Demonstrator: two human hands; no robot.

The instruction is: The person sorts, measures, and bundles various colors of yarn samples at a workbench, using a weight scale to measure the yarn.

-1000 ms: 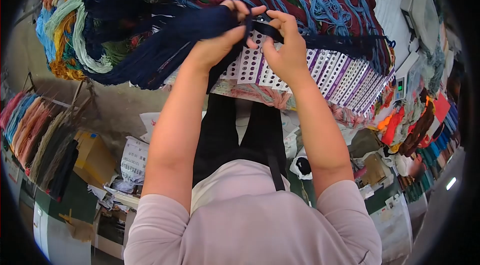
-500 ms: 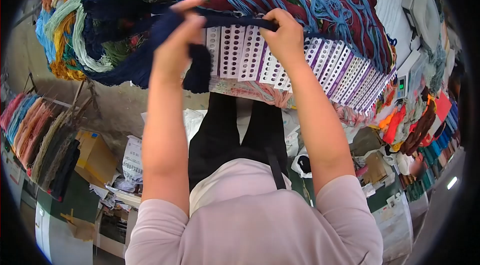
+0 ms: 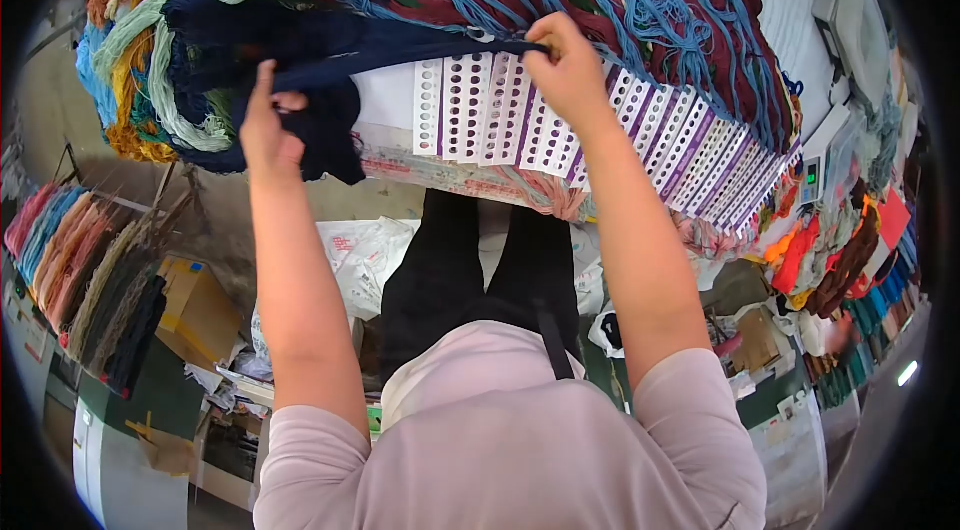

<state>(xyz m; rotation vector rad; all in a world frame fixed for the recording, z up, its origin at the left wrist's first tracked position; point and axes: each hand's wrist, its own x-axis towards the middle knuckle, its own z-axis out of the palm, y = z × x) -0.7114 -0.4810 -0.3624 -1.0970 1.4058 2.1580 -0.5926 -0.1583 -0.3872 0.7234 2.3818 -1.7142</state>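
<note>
A navy yarn skein (image 3: 330, 125) spreads across the table's left side and narrows into a band running right. My right hand (image 3: 565, 70) is closed, pinching the narrow end of that band between thumb and fingers. My left hand (image 3: 270, 135) is against the wide part of the skein, its index finger stretched up and thumb apart; the yarn touches its fingers. Below the band lie white and purple cards with rows of holes (image 3: 470, 110), overlapping in a long row. A pale green skein (image 3: 155, 60) curls beside the navy yarn at left.
Blue, maroon and green yarn (image 3: 600, 0) is heaped across the back of the table. A device with a green display (image 3: 811, 173) stands at right, near orange and red skeins (image 3: 792, 255). Hanging skeins (image 3: 85, 275) and a cardboard box (image 3: 195, 310) are at lower left.
My left hand has moved left and down along the navy yarn, and the band between my hands is longer and straighter. My right hand has stayed at its end.
</note>
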